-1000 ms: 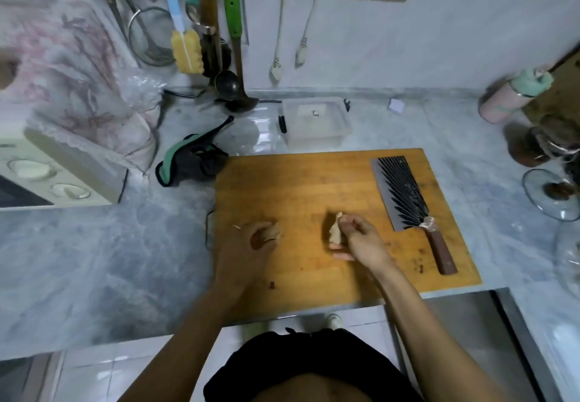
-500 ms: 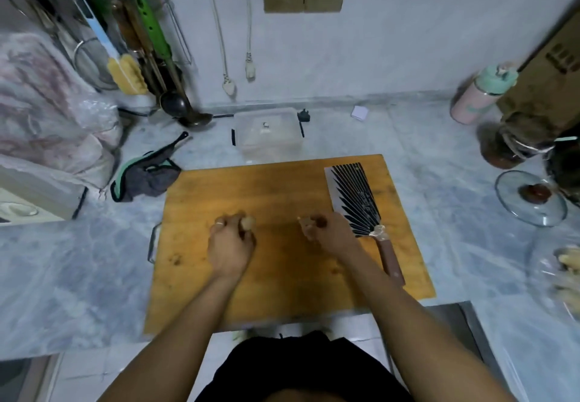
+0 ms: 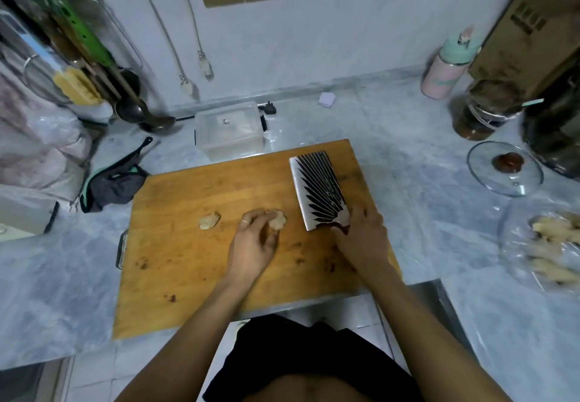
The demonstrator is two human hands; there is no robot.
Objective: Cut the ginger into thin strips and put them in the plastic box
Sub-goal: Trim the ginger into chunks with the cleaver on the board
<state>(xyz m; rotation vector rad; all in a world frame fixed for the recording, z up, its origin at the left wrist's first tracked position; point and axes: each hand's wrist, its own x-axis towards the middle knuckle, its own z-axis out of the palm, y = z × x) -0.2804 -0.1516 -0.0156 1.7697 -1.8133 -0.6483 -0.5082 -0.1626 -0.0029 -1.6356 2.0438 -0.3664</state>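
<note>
A wooden cutting board [image 3: 194, 279] lies on the marble counter. My left hand [image 3: 252, 243] holds a ginger piece [image 3: 278, 220] down near the board's middle. A second, loose ginger piece [image 3: 209, 220] lies to its left. My right hand [image 3: 361, 238] is closed around the handle of a cleaver [image 3: 318, 188], whose patterned blade lies flat on the board's right side. A clear plastic box [image 3: 230, 131] with its lid on stands just behind the board.
A dark cloth [image 3: 114, 183] lies left of the board. Utensils [image 3: 94, 56] hang at the back left. At the right are a glass lid [image 3: 505, 169], a pink bottle [image 3: 447, 70], jars [image 3: 485, 109] and a bag of ginger roots [image 3: 555, 244].
My right hand put down its ginger piece and moved right onto the cleaver handle. My left hand shifted right with its piece, leaving one piece loose on the board.
</note>
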